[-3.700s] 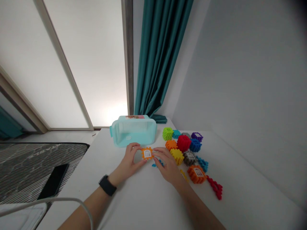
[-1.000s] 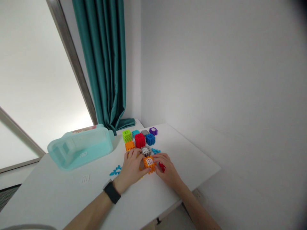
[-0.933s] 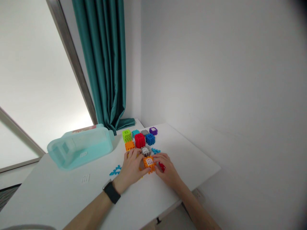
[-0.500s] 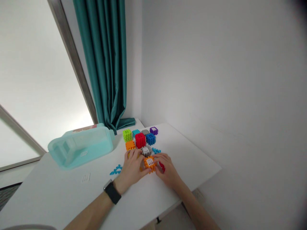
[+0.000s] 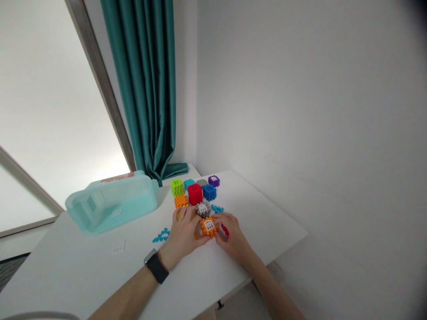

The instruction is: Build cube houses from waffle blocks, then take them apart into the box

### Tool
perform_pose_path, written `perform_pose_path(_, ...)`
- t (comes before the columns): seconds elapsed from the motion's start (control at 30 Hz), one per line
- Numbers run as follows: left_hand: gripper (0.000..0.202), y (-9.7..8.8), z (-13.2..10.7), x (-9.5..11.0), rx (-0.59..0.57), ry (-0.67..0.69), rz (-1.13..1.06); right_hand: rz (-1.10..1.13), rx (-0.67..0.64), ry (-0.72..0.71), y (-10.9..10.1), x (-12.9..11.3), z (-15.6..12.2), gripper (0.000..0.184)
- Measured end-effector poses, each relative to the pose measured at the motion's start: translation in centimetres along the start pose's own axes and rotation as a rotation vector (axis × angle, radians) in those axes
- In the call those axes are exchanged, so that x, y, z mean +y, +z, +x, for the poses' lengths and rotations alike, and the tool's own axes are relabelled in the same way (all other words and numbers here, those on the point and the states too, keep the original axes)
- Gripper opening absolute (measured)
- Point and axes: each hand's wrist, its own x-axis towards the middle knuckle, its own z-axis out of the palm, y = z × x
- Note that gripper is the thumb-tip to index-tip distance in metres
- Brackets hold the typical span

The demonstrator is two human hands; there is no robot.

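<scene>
Between my two hands is an orange building block (image 5: 208, 226) with a white window piece on its top. My left hand (image 5: 185, 229) grips its left side, the fingers curled and partly hiding a yellow block (image 5: 180, 213). On the opposite side, my right hand (image 5: 231, 233) closes on the block with thumb and fingers. A red piece (image 5: 224, 230) shows partly under my right hand. Just behind the held block sits a grey block (image 5: 203, 209) with a white window piece. A blue toothed piece (image 5: 162, 235) lies left of my left hand.
Behind my hands stand green (image 5: 177, 187), red (image 5: 195, 194), blue (image 5: 210, 192) and purple (image 5: 214, 181) blocks, plus a second orange block (image 5: 181, 201). A pale teal tub (image 5: 133, 213) rests at the left, with a white grid piece (image 5: 119, 246) before it. The wall (image 5: 300, 133) borders the table's right side.
The orange block's top has tipped slightly, so its white window piece shows more squarely. Both hands stay nearly in place around it.
</scene>
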Motion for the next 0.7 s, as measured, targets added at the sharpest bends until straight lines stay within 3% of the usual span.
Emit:
perform_pose_path(0.27,0.045,-1.2,0.3,-0.2,-0.007,-0.009,-0.022,-0.009,0.056,-0.036,-0.8,-0.5,-0.1,0.031)
perform_pose_path(0.47,0.037,-3.4,-0.3,-0.5,0.002,-0.003,-0.022,-0.068,0.045,-0.118,-1.3,-1.9,0.1,0.036)
perform_pose_path(0.57,0.029,-4.9,-1.0,-1.5,0.020,0.001,0.002,-0.033,0.036,-0.145,-0.9,-3.4,0.7,0.036)
perform_pose_path(0.7,0.019,-6.7,-2.4,-4.3,0.054,-0.034,0.023,0.032,0.000,-0.174,0.0,-6.1,2.0,0.034)
